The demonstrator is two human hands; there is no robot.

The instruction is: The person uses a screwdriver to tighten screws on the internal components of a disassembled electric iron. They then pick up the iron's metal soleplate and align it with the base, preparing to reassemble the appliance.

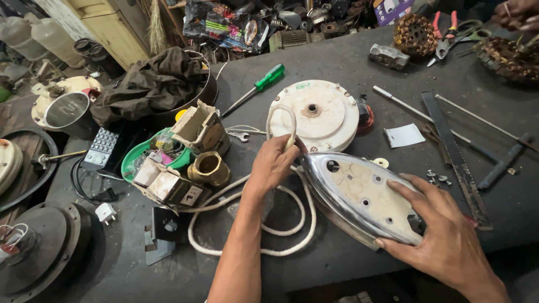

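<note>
A right hand (443, 224) lies spread, fingers wide, over the broad heel of an upturned chrome iron shell (359, 196), seemingly to pin it steady on the dark workbench (348, 73). At its pointed nose, the left hand (275, 163) closes around the white cloth-covered cord (281, 120), which loops across the bench. Just behind sits a round cream housing (314, 115); a green-handled screwdriver (255, 88) lies beyond.

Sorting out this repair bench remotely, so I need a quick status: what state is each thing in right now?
Iron body: upside down, shiny rim up, held.
Right hand: flat on the iron's wide end.
Left hand: gripping the white cord.
White cord: loosely looped on the bench.
Green screwdriver: lying flat, untouched.
Round white cover: lying flat.
Brass fitting: upright, open top.
</note>
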